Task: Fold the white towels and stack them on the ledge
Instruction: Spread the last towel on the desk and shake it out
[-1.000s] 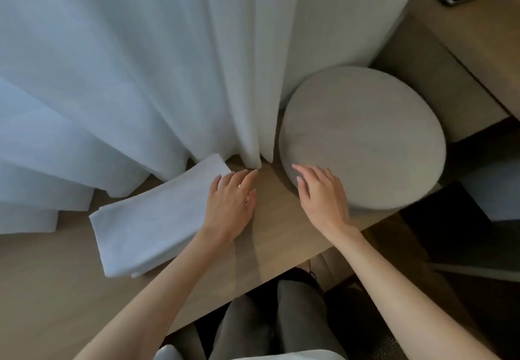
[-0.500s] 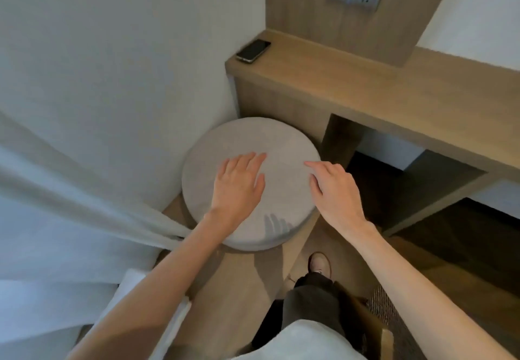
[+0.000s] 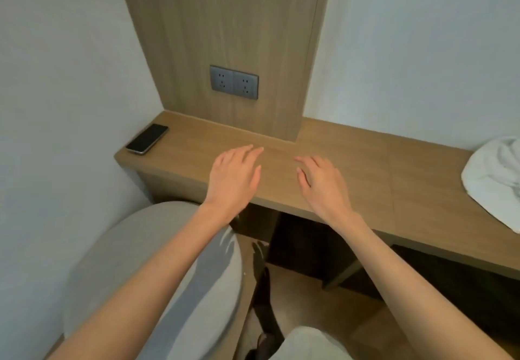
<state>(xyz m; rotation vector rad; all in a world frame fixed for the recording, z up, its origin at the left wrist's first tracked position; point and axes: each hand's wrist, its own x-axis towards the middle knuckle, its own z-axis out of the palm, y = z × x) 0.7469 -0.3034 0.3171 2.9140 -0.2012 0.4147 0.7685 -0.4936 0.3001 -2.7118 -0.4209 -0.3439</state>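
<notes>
A crumpled white towel (image 3: 493,182) lies at the far right of a wooden desk top (image 3: 365,168), partly cut off by the frame edge. My left hand (image 3: 233,176) hovers over the desk's middle, palm down, fingers apart, holding nothing. My right hand (image 3: 323,182) is beside it, a little to the right, also empty with spread fingers. Both hands are well left of the towel. The folded towel and the ledge it lay on are out of view.
A black phone (image 3: 147,138) lies at the desk's left end near the wall. A wood panel with grey sockets (image 3: 233,82) rises behind the desk. A round grey cushion (image 3: 157,275) sits below on the left. Dark open space lies under the desk.
My view has swung right and up from the curtain and folded towel to the desk. Both empty hands moved from the ledge, over the round cushion, to above the desk top.
</notes>
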